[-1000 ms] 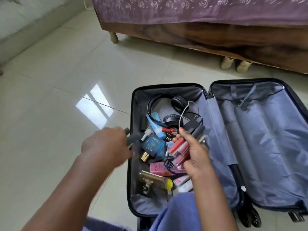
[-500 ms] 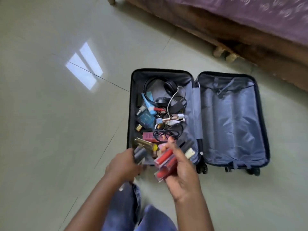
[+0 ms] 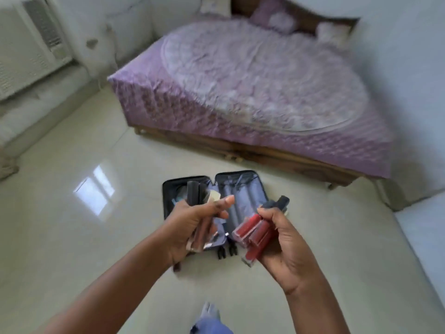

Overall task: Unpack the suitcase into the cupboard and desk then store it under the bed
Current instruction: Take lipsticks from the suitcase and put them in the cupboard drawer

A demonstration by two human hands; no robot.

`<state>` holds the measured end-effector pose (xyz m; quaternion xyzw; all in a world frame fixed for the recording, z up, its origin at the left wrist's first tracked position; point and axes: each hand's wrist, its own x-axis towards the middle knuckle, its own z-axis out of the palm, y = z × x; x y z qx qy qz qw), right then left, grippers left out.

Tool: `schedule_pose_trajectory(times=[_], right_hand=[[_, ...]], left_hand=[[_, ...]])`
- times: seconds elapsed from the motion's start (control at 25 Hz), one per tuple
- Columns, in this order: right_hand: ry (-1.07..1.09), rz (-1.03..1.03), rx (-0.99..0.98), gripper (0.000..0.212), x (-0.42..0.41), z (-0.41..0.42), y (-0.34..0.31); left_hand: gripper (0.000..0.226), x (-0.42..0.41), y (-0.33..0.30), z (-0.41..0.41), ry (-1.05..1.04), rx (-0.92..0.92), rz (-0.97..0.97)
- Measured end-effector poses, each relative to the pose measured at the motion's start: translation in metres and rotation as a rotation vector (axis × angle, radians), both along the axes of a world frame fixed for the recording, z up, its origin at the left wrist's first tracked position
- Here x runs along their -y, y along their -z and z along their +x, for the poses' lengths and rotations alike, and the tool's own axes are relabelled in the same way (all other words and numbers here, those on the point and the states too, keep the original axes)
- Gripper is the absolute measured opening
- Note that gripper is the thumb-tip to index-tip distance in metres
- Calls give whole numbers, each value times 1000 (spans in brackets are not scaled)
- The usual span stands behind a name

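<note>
The open black suitcase [image 3: 248, 189] with grey lining lies on the floor, far below me and partly hidden by both hands. My left hand [image 3: 192, 225] grips a bundle of dark-capped cosmetic tubes [image 3: 193, 192], its index finger stretched out. My right hand [image 3: 284, 239] grips several red lip-gloss tubes [image 3: 252, 233] with dark caps. Both hands are raised in front of me above the suitcase. The suitcase's left half shows only a strip of its contents.
A bed [image 3: 252, 88] with a purple cover and wooden base stands beyond the suitcase. A white air-conditioner unit [image 3: 29, 49] sits on a ledge at the left. A pale ledge [image 3: 423, 225] runs along the right. Glossy tiled floor [image 3: 84, 237] surrounds the suitcase.
The view has risen far above the suitcase, so the whole bed now shows. Both hands lifted out of the suitcase with their tubes and moved apart.
</note>
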<state>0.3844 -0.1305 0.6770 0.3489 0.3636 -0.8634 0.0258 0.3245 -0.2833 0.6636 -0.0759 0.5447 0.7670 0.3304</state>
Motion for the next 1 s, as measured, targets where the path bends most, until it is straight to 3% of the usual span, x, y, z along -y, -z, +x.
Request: schedule_pose_trajectory(times=[0.2, 0.36, 0.48, 0.56, 0.68, 0.88, 1.0], right_hand=[[342, 77, -90, 16, 1, 170, -62], [562, 280, -141, 36, -2, 316, -102], [731, 401, -169, 17, 7, 421, -120], [812, 430, -176, 19, 12, 492, -125], [982, 430, -129, 24, 9, 593, -128], [1276, 279, -187, 30, -26, 749, -123], [1294, 349, -41, 21, -48, 803, -119]], left_hand=[[40, -37, -76, 117, 397, -274, -44], [45, -70, -115, 230, 755, -450, -15], [48, -93, -122, 315, 1011, -494, 42], [46, -107, -122, 382, 1198, -467, 83], [37, -138, -120, 481, 1305, -286, 139], [32, -205, -111, 631, 1342, 381, 260], [33, -236, -105, 694, 1318, 532, 298]])
